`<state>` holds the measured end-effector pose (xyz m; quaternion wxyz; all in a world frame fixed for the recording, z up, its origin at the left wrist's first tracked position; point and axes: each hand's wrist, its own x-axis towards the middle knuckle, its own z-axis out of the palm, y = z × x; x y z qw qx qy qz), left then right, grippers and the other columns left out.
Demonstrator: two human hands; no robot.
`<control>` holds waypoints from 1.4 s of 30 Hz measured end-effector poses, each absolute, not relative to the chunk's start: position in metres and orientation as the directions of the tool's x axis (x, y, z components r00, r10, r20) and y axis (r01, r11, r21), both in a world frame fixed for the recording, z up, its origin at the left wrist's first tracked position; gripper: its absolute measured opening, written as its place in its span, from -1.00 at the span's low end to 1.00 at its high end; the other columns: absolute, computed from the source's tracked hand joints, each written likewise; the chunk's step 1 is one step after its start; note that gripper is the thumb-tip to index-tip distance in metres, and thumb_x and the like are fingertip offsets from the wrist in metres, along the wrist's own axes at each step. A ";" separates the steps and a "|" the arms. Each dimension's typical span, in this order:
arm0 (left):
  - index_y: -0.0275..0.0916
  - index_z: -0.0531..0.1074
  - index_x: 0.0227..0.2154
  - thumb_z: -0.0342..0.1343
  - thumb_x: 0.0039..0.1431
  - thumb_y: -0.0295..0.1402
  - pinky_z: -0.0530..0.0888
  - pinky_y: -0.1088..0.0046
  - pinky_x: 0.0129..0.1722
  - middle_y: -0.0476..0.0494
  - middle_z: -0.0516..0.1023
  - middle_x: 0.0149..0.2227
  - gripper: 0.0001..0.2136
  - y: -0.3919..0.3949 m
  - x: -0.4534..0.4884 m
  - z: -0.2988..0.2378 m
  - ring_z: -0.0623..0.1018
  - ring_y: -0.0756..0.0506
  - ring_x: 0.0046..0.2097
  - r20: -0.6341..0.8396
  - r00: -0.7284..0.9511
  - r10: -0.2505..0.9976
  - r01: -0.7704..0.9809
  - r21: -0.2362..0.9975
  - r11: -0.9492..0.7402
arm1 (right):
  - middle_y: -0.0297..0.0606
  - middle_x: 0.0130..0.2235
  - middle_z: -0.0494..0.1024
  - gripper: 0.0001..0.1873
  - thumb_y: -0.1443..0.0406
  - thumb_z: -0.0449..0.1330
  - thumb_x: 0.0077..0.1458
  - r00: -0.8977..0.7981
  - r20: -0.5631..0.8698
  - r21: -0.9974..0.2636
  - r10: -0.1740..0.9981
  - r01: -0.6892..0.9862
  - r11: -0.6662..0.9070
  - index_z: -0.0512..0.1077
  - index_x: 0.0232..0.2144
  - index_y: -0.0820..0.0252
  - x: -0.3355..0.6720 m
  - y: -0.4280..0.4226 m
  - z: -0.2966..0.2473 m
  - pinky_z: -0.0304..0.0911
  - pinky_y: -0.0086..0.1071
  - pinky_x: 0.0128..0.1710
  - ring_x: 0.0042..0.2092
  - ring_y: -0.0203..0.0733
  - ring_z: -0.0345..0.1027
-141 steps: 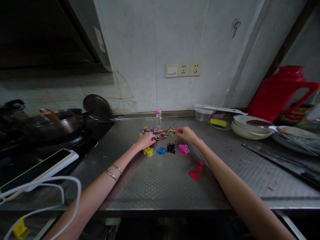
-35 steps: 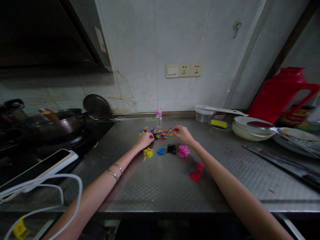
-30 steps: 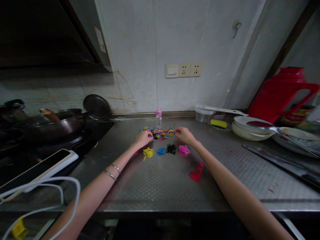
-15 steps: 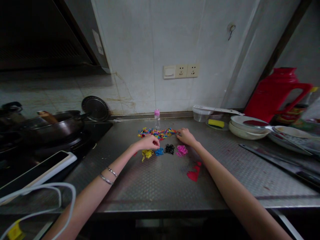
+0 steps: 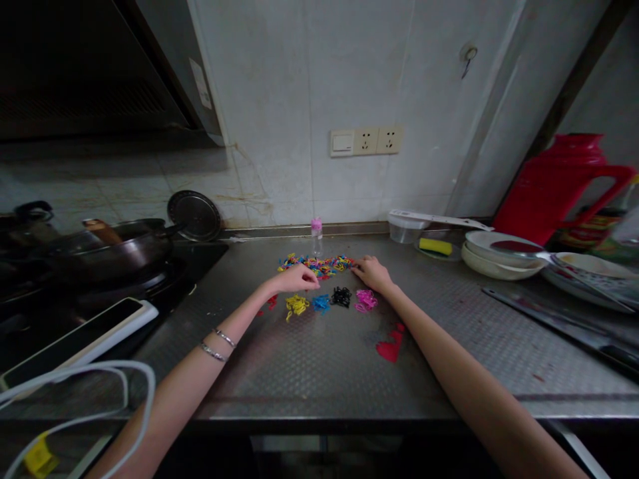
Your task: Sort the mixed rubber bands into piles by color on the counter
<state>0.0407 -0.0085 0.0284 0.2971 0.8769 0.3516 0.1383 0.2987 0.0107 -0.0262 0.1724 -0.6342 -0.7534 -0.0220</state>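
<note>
On dimpled steel counter (image 5: 324,366), left hand (image 5: 295,280), right hand (image 5: 372,273) at tangled loops (image 5: 322,265); grips unclear.

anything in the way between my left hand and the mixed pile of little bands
Nothing visible. The left hand has its fingertips at the near edge of the mixed pile. The small bottle stands behind it, and the yellow pile, blue pile and black pile lie nearer the person.

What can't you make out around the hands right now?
Head view:
- Left hand: whether its fingers pinch a band; too small.
- Right hand: fingertips hidden under the hand itself.
- Mixed pile: single bands too small to count.
- Red bits: partly behind the left wrist.
</note>
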 end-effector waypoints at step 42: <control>-0.31 0.52 -0.45 0.09 -0.15 -0.38 0.33 0.51 -0.35 -0.14 0.54 -0.41 -0.81 0.053 -0.030 -0.007 0.47 -0.05 -0.37 0.242 0.187 0.952 0.810 0.511 -0.288 | -0.32 -0.49 0.48 -0.74 0.23 0.07 -0.04 -0.660 0.265 -0.473 0.703 0.547 0.691 0.49 -0.47 0.29 0.250 -0.006 0.010 0.12 -0.53 -0.44 -0.44 -0.34 0.28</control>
